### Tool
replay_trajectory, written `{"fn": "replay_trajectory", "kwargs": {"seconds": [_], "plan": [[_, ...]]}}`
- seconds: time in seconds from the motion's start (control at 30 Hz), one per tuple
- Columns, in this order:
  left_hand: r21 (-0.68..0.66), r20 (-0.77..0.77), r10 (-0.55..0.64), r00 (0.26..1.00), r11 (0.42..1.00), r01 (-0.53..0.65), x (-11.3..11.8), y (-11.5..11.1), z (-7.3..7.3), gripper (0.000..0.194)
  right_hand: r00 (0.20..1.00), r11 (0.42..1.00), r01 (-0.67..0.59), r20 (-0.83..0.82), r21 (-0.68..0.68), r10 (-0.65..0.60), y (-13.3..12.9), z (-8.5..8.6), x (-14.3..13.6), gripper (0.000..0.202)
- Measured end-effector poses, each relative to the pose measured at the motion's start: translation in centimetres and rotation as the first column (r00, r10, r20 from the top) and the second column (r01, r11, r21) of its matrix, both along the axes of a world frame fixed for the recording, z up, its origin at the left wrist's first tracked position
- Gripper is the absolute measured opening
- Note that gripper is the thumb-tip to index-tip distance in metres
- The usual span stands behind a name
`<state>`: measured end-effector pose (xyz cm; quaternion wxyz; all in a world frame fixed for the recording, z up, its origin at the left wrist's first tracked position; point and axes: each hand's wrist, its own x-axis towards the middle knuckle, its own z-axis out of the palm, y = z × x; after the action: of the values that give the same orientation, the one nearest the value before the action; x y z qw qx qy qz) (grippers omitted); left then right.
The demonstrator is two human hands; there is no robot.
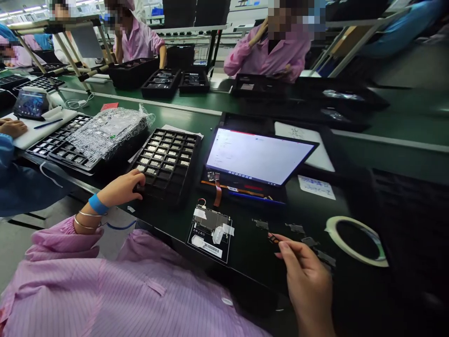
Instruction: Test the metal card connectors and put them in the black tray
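My left hand (122, 189), with a blue band at the wrist, is at the near left corner of a black compartment tray (168, 180) holding small metallic parts. Its fingers are curled at the tray's edge; whatever is between them is hidden. Between thumb and fingers, my right hand (305, 267) pinches a small dark part (272, 238) above the dark mat. Several similar flat parts lie around it, one (261, 224) just beyond the fingertips. Left of that hand sits a black board assembly (210, 231) with tape and a barcode label. An orange flex cable (218, 194) runs up from it toward a lit screen (259, 154).
A roll of tape (358, 241) lies at the right, below a handwritten card (316, 186). Bubble wrap (112, 128) covers trays at the left. Beside them are a person's hand (13, 127) and a tablet (31, 104). People in pink work across the bench.
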<state>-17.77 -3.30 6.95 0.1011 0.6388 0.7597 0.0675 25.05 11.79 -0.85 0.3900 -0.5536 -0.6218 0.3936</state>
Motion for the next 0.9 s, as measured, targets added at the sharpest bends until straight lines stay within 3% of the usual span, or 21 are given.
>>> {"fn": "replay_trajectory", "kwargs": {"seconds": [0.2, 0.33, 0.4, 0.47, 0.5, 0.53, 0.6, 0.67, 0.73, 0.8, 0.9], "plan": [[0.081, 0.035, 0.050, 0.998, 0.995, -0.053, 0.4, -0.9, -0.5, 0.012, 0.999, 1.000, -0.022, -0.028, -0.009, 0.021, 0.0, -0.1, 0.1, 0.027], [0.146, 0.093, 0.038, 0.995, 0.988, -0.052, 0.5, -1.3, -0.1, 0.018, 0.998, 0.997, -0.048, -0.038, 0.052, 0.050, 0.1, -0.5, 0.3, 0.030], [0.224, 0.136, 0.049, 0.989, 0.971, -0.079, 1.7, -1.7, 0.6, 0.021, 0.997, 0.996, -0.062, -0.043, 0.071, 0.066, 0.0, -0.5, 0.3, 0.028], [0.326, 0.271, 0.099, 0.958, 0.927, -0.188, 3.8, -2.0, 1.4, 0.018, 0.997, 0.994, -0.073, -0.032, 0.087, 0.076, -0.2, -0.4, 0.3, 0.027], [0.348, 0.414, 0.118, 0.903, 0.896, -0.277, 5.2, -2.1, 1.7, 0.019, 0.997, 0.993, -0.077, -0.022, 0.092, 0.079, -0.3, -0.2, 0.3, 0.026], [0.287, 0.603, 0.116, 0.790, 0.892, -0.350, 6.7, -2.0, 1.9, 0.021, 0.997, 0.992, -0.078, -0.013, 0.096, 0.080, -0.4, -0.1, 0.2, 0.026], [0.139, 0.860, 0.080, 0.504, 0.914, -0.381, 9.8, -1.4, 1.9, 0.020, 0.997, 0.992, -0.077, -0.010, 0.100, 0.078, -0.6, 0.1, 0.1, 0.026], [0.003, 0.972, 0.060, 0.228, 0.964, -0.267, 12.6, -0.2, 1.5, 0.020, 0.997, 0.992, -0.074, -0.029, 0.104, 0.077, -0.8, 0.2, 0.0, 0.026], [-0.102, 0.995, 0.103, 0.006, 0.989, -0.105, 15.1, 1.2, 1.1, 0.026, 0.996, 0.992, -0.074, -0.042, 0.105, 0.078, -0.9, 0.1, 0.0, 0.026], [-0.115, 0.985, 0.114, -0.130, 0.993, 0.003, 17.0, 2.3, 0.7, 0.029, 0.996, 0.992, -0.074, -0.045, 0.102, 0.079, -0.9, 0.0, 0.0, 0.025], [-0.042, 0.976, 0.049, -0.213, 0.998, 0.039, 19.1, 3.1, 0.6, 0.030, 0.994, 0.993, -0.068, -0.084, 0.094, 0.076, -1.0, 0.0, 0.0, 0.024]]}}
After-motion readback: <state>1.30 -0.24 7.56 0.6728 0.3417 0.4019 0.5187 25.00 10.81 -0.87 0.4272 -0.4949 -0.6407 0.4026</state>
